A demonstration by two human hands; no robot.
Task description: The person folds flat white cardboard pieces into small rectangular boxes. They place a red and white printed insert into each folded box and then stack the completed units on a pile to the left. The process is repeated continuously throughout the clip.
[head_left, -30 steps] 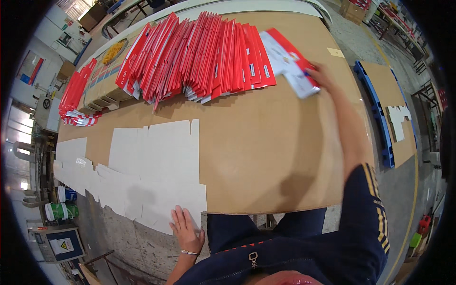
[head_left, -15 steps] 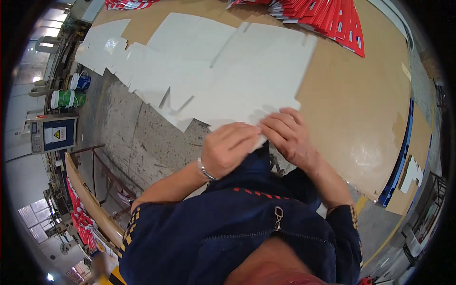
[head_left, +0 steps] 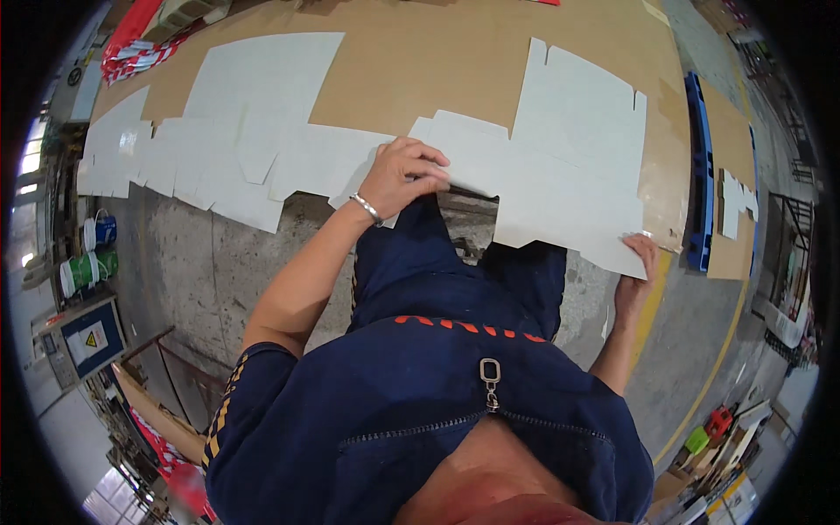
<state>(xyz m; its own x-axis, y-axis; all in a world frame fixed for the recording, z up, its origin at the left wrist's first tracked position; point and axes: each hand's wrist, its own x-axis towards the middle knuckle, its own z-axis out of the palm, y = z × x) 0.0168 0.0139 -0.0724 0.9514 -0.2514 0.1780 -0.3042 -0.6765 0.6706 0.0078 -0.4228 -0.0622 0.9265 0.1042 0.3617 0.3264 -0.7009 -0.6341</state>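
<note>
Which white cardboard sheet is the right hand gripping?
On the table, the rightmost white cardboard sheet: the right hand grips its lower right corner; the others there lie farther left.

My feed shows me a workshop: stained concrete floor [head_left: 188, 254], yellow stripe [head_left: 651, 306], blue pallet [head_left: 698, 184] past the counter [head_left: 394, 52]'s right edge, buckets [head_left: 83, 273] and warning-marked cabinet [head_left: 87, 344] at left.

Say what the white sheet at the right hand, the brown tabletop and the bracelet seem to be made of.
White sheet: likely thin card, matte; flat, with narrow slits in its far edge.
Brown tabletop: perhaps cardboard, smooth; plain even tan, though coated board is possible.
Bracelet: probably metal, polished; silvery with bright highlights.
</note>
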